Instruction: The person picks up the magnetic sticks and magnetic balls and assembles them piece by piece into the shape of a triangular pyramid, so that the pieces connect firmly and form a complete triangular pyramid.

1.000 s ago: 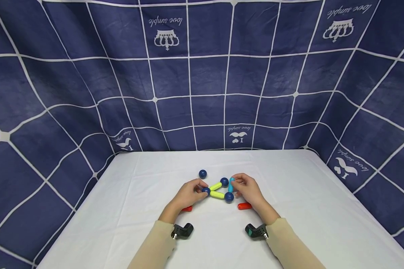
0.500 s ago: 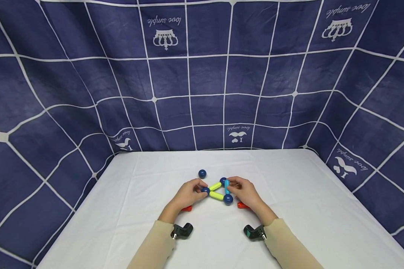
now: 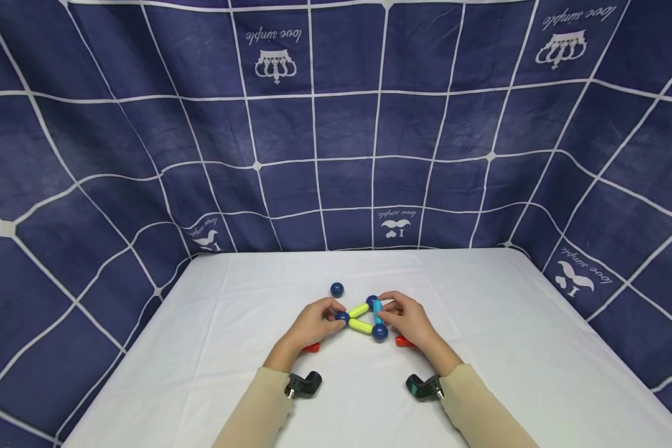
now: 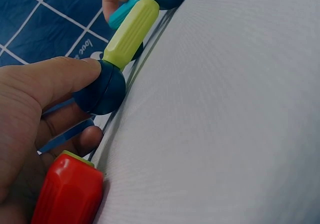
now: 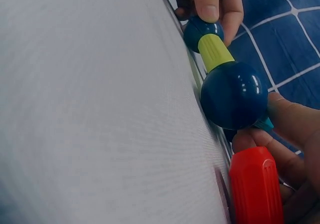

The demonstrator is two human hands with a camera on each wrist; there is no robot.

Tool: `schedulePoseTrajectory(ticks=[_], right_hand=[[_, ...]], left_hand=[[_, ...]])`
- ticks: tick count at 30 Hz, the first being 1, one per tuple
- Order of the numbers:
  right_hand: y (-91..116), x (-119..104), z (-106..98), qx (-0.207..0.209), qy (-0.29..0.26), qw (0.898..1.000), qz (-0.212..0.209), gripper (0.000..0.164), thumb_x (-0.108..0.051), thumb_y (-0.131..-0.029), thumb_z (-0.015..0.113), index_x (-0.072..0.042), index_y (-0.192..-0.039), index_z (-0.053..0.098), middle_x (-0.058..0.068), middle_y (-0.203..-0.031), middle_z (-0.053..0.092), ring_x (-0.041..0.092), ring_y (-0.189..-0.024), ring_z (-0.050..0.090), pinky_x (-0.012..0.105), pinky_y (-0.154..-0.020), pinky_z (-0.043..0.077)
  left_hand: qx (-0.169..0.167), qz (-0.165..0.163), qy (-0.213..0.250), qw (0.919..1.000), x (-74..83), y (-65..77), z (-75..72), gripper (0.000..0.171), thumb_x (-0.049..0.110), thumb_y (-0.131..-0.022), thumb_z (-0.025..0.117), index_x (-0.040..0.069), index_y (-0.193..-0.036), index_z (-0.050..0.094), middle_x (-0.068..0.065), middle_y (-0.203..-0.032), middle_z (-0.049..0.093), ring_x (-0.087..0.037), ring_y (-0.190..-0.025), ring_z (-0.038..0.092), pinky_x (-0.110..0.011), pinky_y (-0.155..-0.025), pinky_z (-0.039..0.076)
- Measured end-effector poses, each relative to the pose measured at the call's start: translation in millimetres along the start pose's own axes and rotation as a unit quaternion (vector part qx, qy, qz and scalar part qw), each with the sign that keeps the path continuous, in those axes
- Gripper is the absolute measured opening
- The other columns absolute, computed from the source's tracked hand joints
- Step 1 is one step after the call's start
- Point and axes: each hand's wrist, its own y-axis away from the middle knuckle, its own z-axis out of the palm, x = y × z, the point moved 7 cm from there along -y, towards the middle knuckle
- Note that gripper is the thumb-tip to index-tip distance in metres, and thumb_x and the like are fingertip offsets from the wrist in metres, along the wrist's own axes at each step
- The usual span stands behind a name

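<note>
My left hand (image 3: 315, 322) pinches a dark blue ball (image 4: 102, 90) at the left corner of a small triangle. Two yellow-green rods run from that ball, the nearer rod (image 3: 361, 326) to a front blue ball (image 3: 379, 333) and the farther rod (image 3: 359, 310) to a back blue ball (image 3: 372, 302). Between these two balls lies a light blue rod (image 3: 378, 312), which my right hand (image 3: 407, 318) holds between thumb and fingers. In the right wrist view the front ball hides most of the light blue rod.
A loose blue ball (image 3: 336, 289) sits behind the triangle on the white table (image 3: 246, 298). One red rod (image 4: 71, 191) lies beside my left hand, and another red rod (image 5: 256, 186) beside my right. A dark blue gridded cloth (image 3: 347, 130) hangs behind.
My right hand has moved slightly left, bringing the light blue rod from beside the two right-hand balls to between them. The front ball has shifted slightly toward me. My left hand stays put.
</note>
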Motion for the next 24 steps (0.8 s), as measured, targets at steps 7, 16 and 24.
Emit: schedulePoseTrajectory(ticks=[7,16,24], right_hand=[[1.3,-3.4,2.8,-0.020,0.021,1.000,0.006,0.030,-0.016,-0.088,0.076,-0.014,-0.117,0.068,0.001,-0.092,0.074,0.012,-0.070,0.060,0.022,-0.061,0.051],[1.1,-2.9,2.6,-0.019,0.027,0.999,0.008,0.028,-0.016,-0.087,0.077,-0.013,-0.114,0.068,0.001,-0.093,0.075,0.010,-0.073,0.061,0.021,-0.062,0.050],[1.7,-4.7,1.0,-0.002,0.045,0.999,0.005,0.023,-0.017,-0.085,0.079,-0.013,-0.105,0.070,-0.002,-0.089,0.075,0.009,-0.071,0.060,0.020,-0.062,0.049]], left_hand=[[0.001,-0.001,-0.001,1.0000,-0.3,-0.4,0.5,0.024,0.020,-0.087,0.077,0.022,-0.109,0.069,0.004,-0.089,0.063,-0.013,-0.082,0.055,-0.029,-0.075,0.044],[0.000,0.001,-0.002,1.0000,0.7,-0.1,-0.4,0.024,0.020,-0.087,0.077,0.022,-0.109,0.069,0.004,-0.089,0.063,-0.013,-0.082,0.055,-0.029,-0.074,0.044],[0.000,0.007,-0.007,0.9999,3.0,0.8,-1.0,0.024,0.020,-0.087,0.077,0.020,-0.110,0.069,0.004,-0.089,0.063,-0.012,-0.081,0.055,-0.027,-0.073,0.044]])
